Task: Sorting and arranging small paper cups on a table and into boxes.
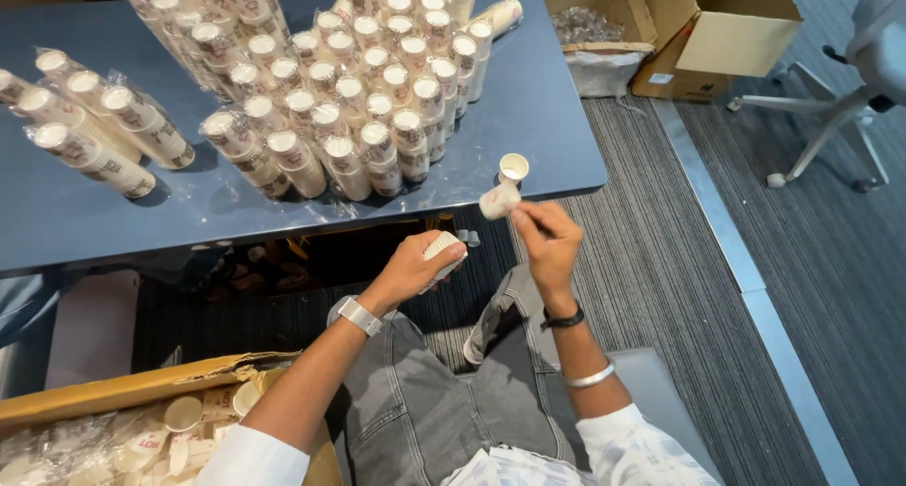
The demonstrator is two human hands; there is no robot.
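Blue bench (528,118) loaded with wrapped cup sleeves (349,80). Left hand (415,264) grips a short cup stack (444,252); right hand (545,236) pinches one cup (498,201) off near-right corner. Loose cups remain in box (142,439).

— What did the left hand (415,264) have?

— A short stack of white paper cups (444,257), lying sideways in a closed grip, just below the blue table's edge.

— And the right hand (547,241)?

— It pinched one small white paper cup (498,201), tilted on its side, at the fingertips.

— Any cup near it?

— One more single cup (513,167) stood upright on the table's corner, mouth up, just above the tilted one and seemingly touching it.
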